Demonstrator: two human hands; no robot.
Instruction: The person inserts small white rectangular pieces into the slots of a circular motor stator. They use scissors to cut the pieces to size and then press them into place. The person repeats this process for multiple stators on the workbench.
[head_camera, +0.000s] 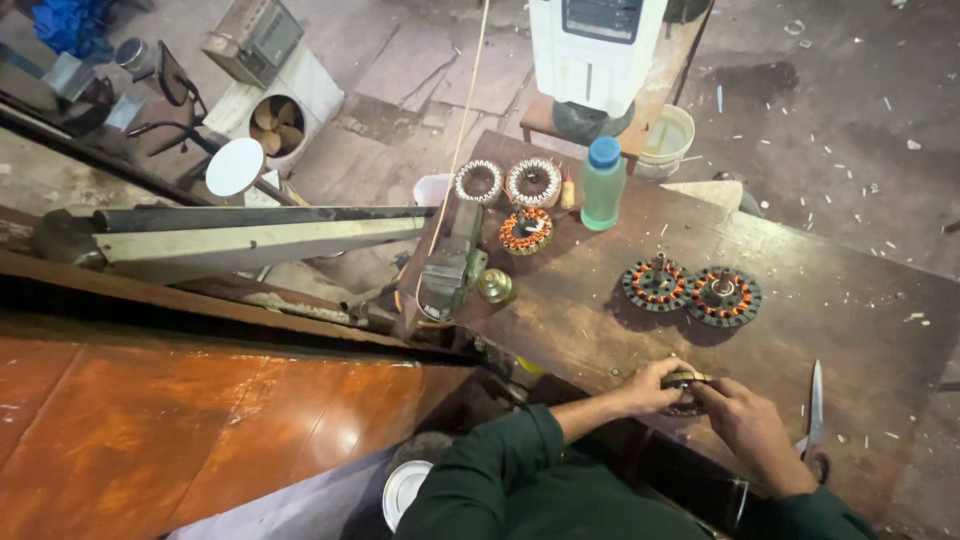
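Wooden workbench: two wound stators, two bare rings, one bottle

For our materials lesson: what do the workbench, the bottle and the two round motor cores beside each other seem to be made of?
Workbench: likely wood, worn brown and scuffed, with a dull grain-like surface. Bottle: probably plastic, see-through green with a blue cap. Motor cores: dark metal rings wound with orange-red wire, seemingly copper.

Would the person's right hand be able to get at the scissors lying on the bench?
Probably yes. The scissors lie right beside the right hand with bare wooden bench between them. But both that hand and the left hand are gripping a round motor part, which would need releasing first.
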